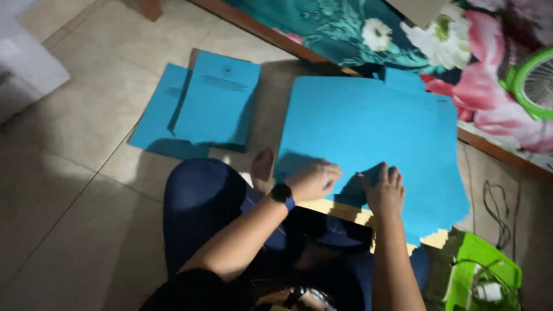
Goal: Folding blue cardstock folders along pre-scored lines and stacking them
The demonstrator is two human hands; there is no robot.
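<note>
Starting at the left edge, a white object [26, 63] lies on the tiled floor [75, 144], only partly in view. Right of it, a stack of folded blue paper folders [213, 103] rests flat on the tiles, one folder lying skewed on top of another, with faint printing on the upper cover. Below them the person's knee in dark blue trousers [201, 196] shows, and a bare foot [262, 168] pokes out just beside the large sheet.

The left hand [314, 179], with a dark watch [282, 193] on its wrist, lies on the near edge of a big blue paper sheet [368, 126], fingers curled loosely and pressing down on the paper. That sheet lies spread at the middle of the view, in front of the person, its far edge reaching the wooden frame [271, 34] of a bed. Just beside the left hand, the right hand [385, 189] presses flat with its fingers together on a small folded-up flap at the same near edge. Neither hand lifts the paper; both rest on it, near each other but apart.

Under the sheet's near edge, yellowish paper [345, 210] peeks out. Farther right, a flowered bedcover [461, 52] covers the bed, a green round fan [536, 80] sits on it, cables [498, 213] trail on the floor, and a green box [484, 276] stands at the lower right.
</note>
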